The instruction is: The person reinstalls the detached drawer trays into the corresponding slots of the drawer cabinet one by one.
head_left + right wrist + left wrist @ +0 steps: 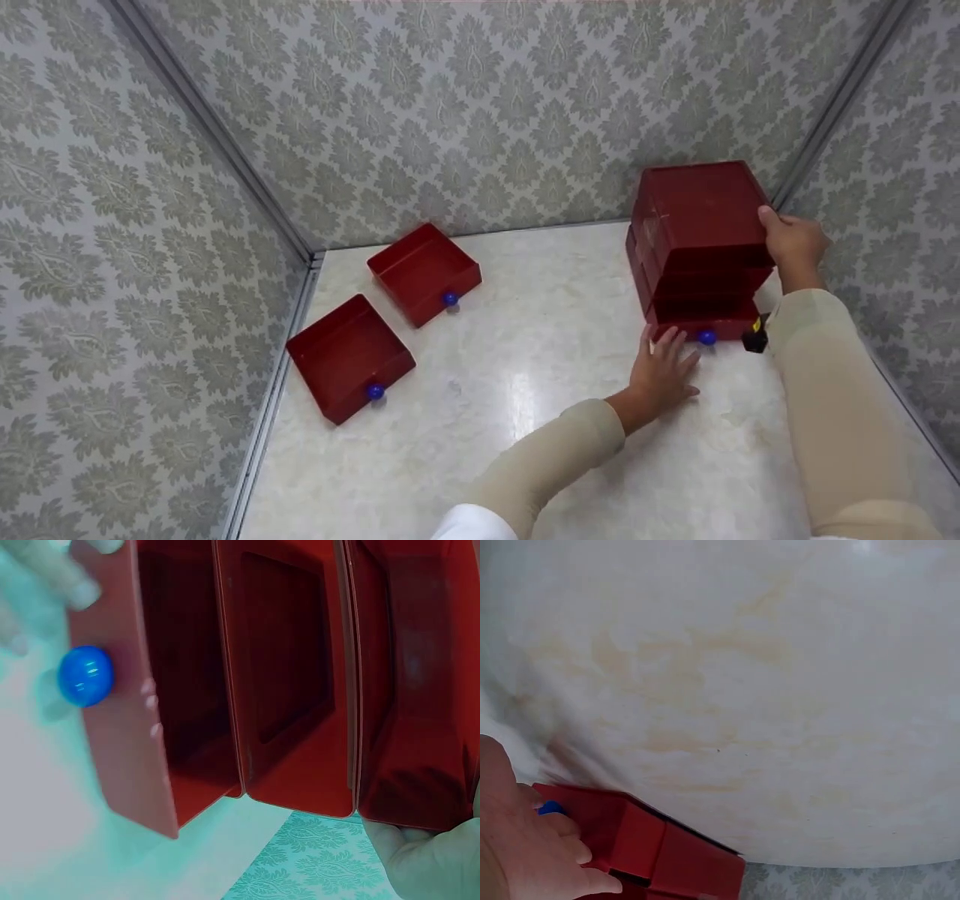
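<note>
A red drawer cabinet (705, 202) stands at the back right, its two upper slots without drawers. Its bottom drawer (124, 720), with a blue knob (706, 337), sticks out a little at the front. My right hand (796, 241) holds the cabinet's upper right side, thumb on the top edge; in the right wrist view its fingers lie along the outer wall. My left hand (661, 376) is spread low in front, fingertips right at the left part of the drawer front, beside the knob. In the left wrist view that hand (525, 847) partly hides the knob.
Two red drawers (350, 358) (424, 274) with blue knobs lie face up on the left of the pale marbled table (517, 450). Patterned wall panels (480, 112) enclose the back and both sides. A small black object (755, 335) shows by the right sleeve.
</note>
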`<state>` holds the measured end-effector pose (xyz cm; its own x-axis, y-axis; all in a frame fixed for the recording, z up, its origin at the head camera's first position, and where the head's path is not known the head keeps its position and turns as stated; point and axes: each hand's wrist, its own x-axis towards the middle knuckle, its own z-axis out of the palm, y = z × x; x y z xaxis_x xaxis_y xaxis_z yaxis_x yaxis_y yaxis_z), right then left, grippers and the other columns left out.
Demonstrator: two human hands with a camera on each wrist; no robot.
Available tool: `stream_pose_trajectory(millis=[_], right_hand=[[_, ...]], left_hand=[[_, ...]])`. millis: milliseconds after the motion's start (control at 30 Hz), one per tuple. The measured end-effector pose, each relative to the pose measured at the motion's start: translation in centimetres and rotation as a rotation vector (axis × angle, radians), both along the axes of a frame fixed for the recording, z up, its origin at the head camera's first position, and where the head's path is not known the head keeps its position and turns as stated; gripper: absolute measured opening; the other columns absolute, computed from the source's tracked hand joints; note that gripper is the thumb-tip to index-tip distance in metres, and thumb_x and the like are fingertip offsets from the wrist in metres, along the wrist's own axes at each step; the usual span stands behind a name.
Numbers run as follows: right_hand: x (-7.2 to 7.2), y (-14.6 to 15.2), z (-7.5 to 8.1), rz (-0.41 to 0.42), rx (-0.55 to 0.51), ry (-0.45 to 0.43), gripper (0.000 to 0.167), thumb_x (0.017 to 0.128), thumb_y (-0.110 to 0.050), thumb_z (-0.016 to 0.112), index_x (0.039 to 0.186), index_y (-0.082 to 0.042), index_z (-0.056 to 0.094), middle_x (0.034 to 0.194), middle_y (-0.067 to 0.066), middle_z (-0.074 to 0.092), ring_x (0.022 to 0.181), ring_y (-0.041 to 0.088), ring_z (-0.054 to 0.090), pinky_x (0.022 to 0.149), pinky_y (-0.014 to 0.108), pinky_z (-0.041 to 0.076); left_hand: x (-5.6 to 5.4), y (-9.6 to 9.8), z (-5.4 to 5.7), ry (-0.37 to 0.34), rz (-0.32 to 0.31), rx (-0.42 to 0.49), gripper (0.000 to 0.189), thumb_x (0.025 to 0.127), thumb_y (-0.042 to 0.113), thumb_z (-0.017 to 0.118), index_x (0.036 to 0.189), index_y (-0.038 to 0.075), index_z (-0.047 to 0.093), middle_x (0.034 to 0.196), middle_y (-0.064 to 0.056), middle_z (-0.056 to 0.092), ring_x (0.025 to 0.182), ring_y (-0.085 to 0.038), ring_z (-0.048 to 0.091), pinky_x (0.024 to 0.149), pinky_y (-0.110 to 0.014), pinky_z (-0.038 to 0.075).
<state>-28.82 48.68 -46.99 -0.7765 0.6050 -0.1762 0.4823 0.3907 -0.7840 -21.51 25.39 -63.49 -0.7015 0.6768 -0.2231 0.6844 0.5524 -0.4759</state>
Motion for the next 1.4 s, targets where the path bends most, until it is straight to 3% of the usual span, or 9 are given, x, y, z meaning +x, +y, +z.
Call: stream_pose_trajectory(millis=[367,667,867,967,1067,1133,1200,1300,1400], right_hand=[[-0.1,-0.1,-0.2,-0.001,0.021,0.002,0.081,0.098,-0.069,0.035,0.151,-0.009,0.047,0.165,0.023,0.029,0.151,0.044,0.027,0.124,0.051,0.026],[-0.3,0.1,-0.2,-0.010,0.023,0.017,0.082,0.097,-0.069,0.036,0.150,-0.007,0.049,0.161,0.024,0.036,0.147,0.042,0.036,0.121,0.050,0.031],[-0.2,0.0,-0.3,-0.007,-0.002,0.025,0.082,0.097,-0.069,0.037,0.151,-0.008,0.048,0.164,0.022,0.031,0.149,0.042,0.032,0.123,0.049,0.029],[-0.1,-0.1,-0.3,-0.004,-0.025,0.025,0.083,0.096,-0.070,0.038,0.151,-0.008,0.047,0.166,0.021,0.026,0.151,0.041,0.029,0.123,0.049,0.028],[0.0,-0.2,-0.4,-0.003,-0.027,0.018,0.083,0.097,-0.069,0.039,0.151,-0.008,0.047,0.166,0.021,0.027,0.151,0.041,0.030,0.123,0.049,0.029],[0.0,-0.1,-0.3,-0.002,-0.024,0.013,0.083,0.097,-0.069,0.038,0.152,-0.008,0.046,0.167,0.021,0.025,0.151,0.041,0.028,0.123,0.049,0.028],[0.0,-0.1,-0.2,-0.003,-0.020,0.013,0.083,0.097,-0.069,0.037,0.152,-0.008,0.045,0.167,0.022,0.024,0.151,0.041,0.028,0.123,0.049,0.028],[0.0,0.1,-0.1,-0.002,-0.018,0.012,0.084,0.097,-0.070,0.037,0.153,-0.008,0.044,0.167,0.022,0.022,0.152,0.042,0.026,0.123,0.049,0.028],[0.1,0.2,0.0,0.003,-0.018,0.007,0.085,0.097,-0.070,0.036,0.154,-0.008,0.041,0.167,0.023,0.020,0.152,0.043,0.025,0.124,0.050,0.027]], left_hand=[[-4.8,-1.6,0.0,-0.018,0.163,0.003,0.078,0.097,0.079,0.017,0.157,0.045,-0.020,0.169,0.014,-0.023,0.159,-0.021,-0.019,0.123,-0.067,0.001],[-5.6,-1.7,0.0,-0.027,0.163,0.001,0.076,0.097,0.079,0.014,0.158,0.046,-0.018,0.165,0.017,-0.030,0.158,-0.023,-0.020,0.122,-0.067,-0.001],[-5.6,-2.0,-0.4,-0.022,0.147,0.017,0.075,0.099,0.076,0.014,0.158,0.044,-0.019,0.167,0.017,-0.026,0.159,-0.023,-0.018,0.122,-0.069,-0.001],[-5.7,-2.5,-0.6,-0.011,0.112,0.075,0.073,0.101,0.072,0.014,0.161,0.040,-0.013,0.170,0.018,-0.012,0.160,-0.020,-0.011,0.122,-0.068,-0.002],[-6.2,-3.5,-0.4,0.033,0.019,0.207,0.069,0.105,0.064,0.015,0.165,0.030,0.013,0.170,0.013,0.023,0.160,-0.017,0.012,0.125,-0.063,0.005],[-7.0,-4.6,0.1,0.075,-0.049,0.301,0.067,0.107,0.060,0.017,0.160,0.021,0.033,0.160,0.006,0.045,0.156,-0.018,0.028,0.126,-0.058,0.012],[-8.1,-5.9,0.8,0.122,-0.086,0.378,0.065,0.108,0.056,0.020,0.152,0.016,0.047,0.148,0.001,0.058,0.150,-0.021,0.040,0.126,-0.055,0.018],[-10.6,-8.6,2.3,0.173,-0.062,0.424,0.063,0.109,0.054,0.023,0.144,0.012,0.054,0.141,-0.004,0.064,0.146,-0.026,0.046,0.125,-0.055,0.022],[-13.4,-12.1,3.9,0.203,0.016,0.458,0.062,0.108,0.053,0.028,0.140,0.009,0.057,0.137,-0.007,0.066,0.144,-0.030,0.048,0.124,-0.055,0.024]])
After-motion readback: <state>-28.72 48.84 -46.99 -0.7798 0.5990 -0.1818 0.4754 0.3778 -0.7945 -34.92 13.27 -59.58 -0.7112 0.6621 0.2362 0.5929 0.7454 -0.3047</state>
